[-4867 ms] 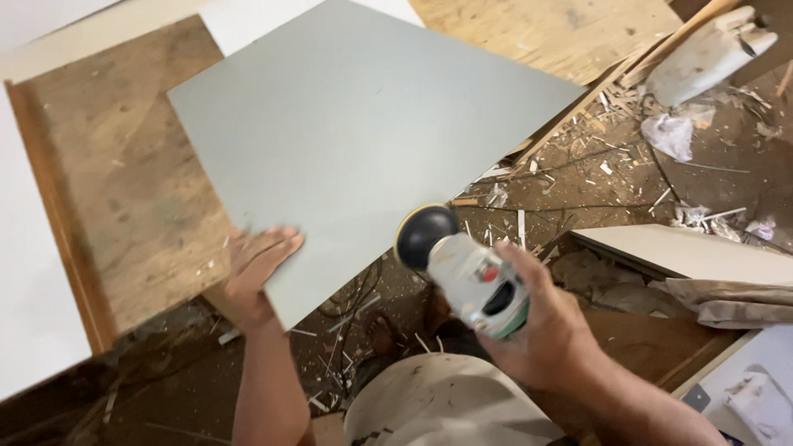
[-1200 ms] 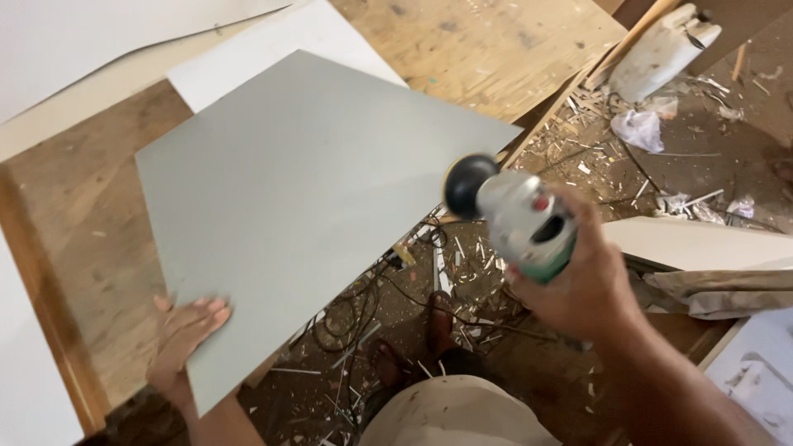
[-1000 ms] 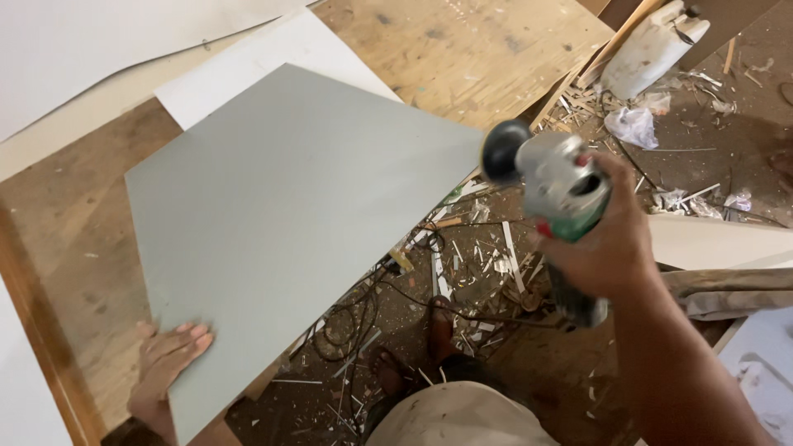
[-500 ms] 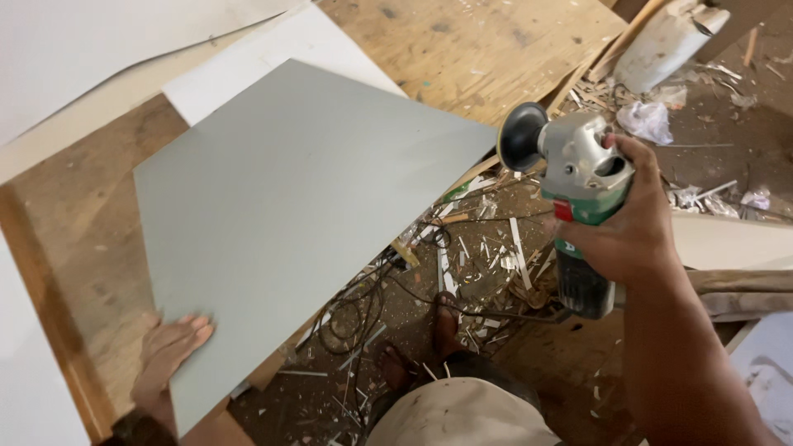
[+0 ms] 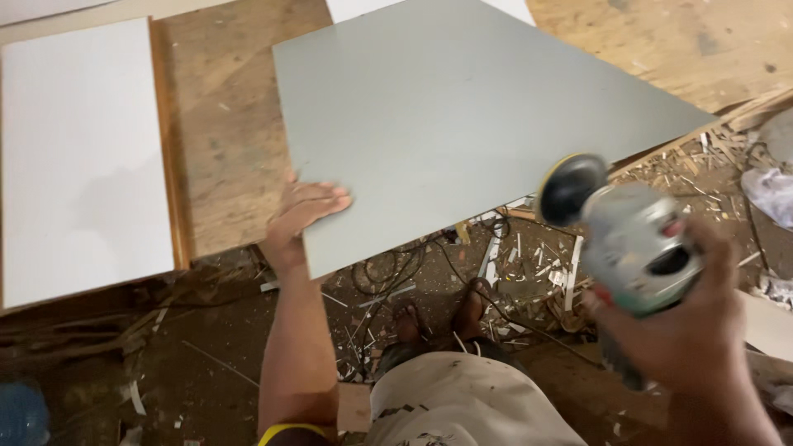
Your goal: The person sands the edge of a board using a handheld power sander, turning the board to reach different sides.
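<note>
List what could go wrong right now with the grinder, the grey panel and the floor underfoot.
1. The grey panel juts past the workbench, steadied only by the left hand; it may tip or slide.
2. The right hand holds the angle grinder alone in mid-air; its disc could slip towards the left hand.
3. Loose cables and wood scraps lie by the sandalled feet: a likely trip.

A large grey panel (image 5: 462, 124) lies tilted on the wooden tabletop (image 5: 223, 140), its near corner jutting past the edge. The left hand (image 5: 301, 216) presses flat on that corner. Right of the panel, the right hand (image 5: 690, 326) holds a grey sander (image 5: 632, 235), disc toward the panel. A white board (image 5: 78, 157) lies left of the panel.
</note>
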